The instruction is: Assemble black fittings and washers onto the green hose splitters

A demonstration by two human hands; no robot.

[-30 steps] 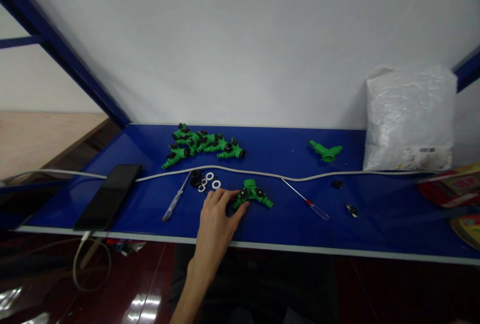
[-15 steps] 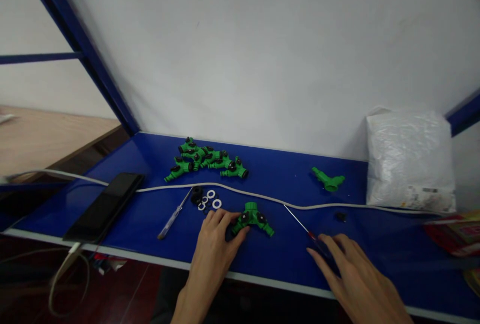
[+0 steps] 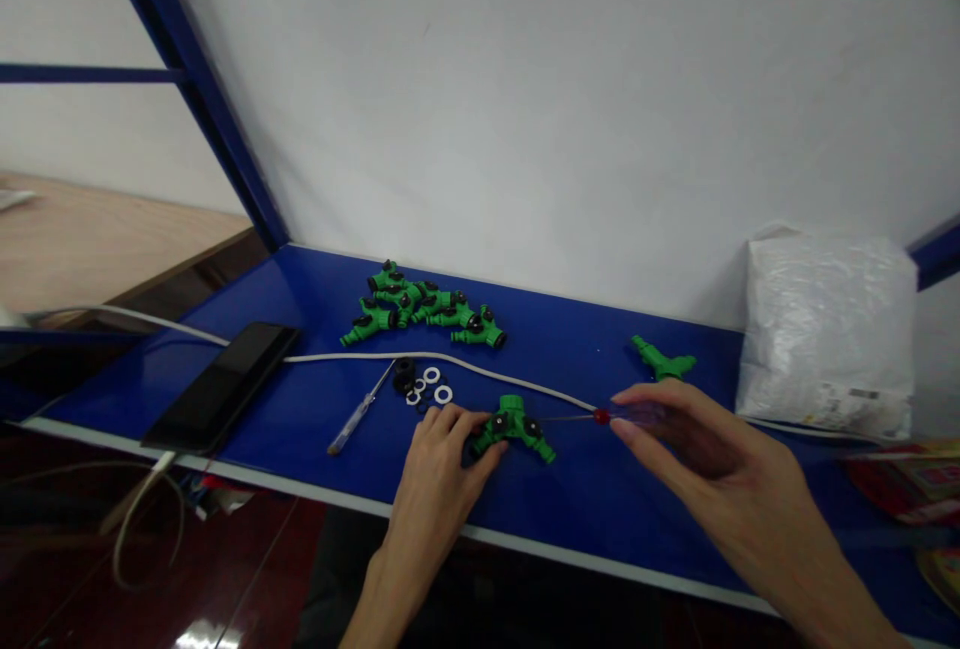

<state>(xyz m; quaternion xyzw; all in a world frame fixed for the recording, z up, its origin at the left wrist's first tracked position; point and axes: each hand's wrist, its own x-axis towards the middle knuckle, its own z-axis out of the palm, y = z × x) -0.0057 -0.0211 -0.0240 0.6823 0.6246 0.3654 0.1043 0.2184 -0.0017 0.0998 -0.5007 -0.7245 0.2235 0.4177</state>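
My left hand [image 3: 442, 459] rests on the blue table [image 3: 300, 409], fingers closed on the left side of a green Y-shaped hose splitter [image 3: 517, 428] with black knobs. My right hand [image 3: 697, 454] is raised just right of it, thumb and fingers pinched on the clear handle of a red-collared screwdriver [image 3: 600, 417]. The screwdriver's thin shaft points left toward the splitter. A pile of several like green splitters [image 3: 420, 309] lies farther back.
A white cable [image 3: 360, 359] runs across the table. Black and white rings [image 3: 424, 386] and a second screwdriver [image 3: 360, 414] lie left of my left hand. A black phone [image 3: 225, 384] sits at left, a lone green fitting [image 3: 664, 361] and a white plastic bag [image 3: 829, 334] at right.
My right hand came into view, took the red-collared screwdriver off the table and lifted it toward the splitter. My left hand stayed on the splitter.
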